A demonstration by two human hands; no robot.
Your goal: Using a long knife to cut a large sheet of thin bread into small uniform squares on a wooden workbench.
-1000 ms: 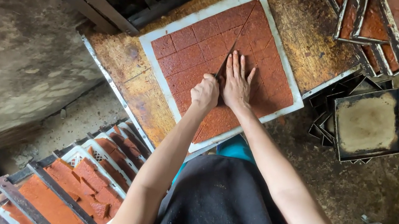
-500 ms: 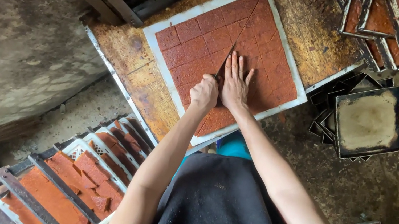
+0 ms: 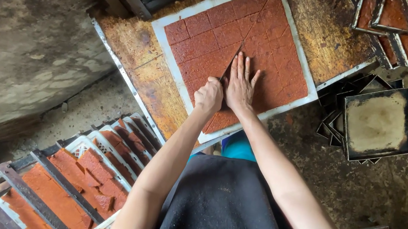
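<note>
Slab (image 3: 261, 36) of red paste approx half scored; near part uncut. Left hand (image 3: 208, 96) grip clamped on knife (image 3: 230, 63), right hand (image 3: 240, 85) flat, fingers apart.

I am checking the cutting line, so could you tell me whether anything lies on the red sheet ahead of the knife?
Nothing visible does: the left hand holds the knife, the right hand lies flat beside it, and the red sheet ahead is bare.

The left hand (image 3: 208, 96) grips a knife (image 3: 230, 63) cutting a reddish-brown slab (image 3: 272, 37) on a white board (image 3: 162, 52); the right hand (image 3: 240, 85) presses flat beside it. Empty square trays (image 3: 379, 123) sit stacked nearby.
</note>
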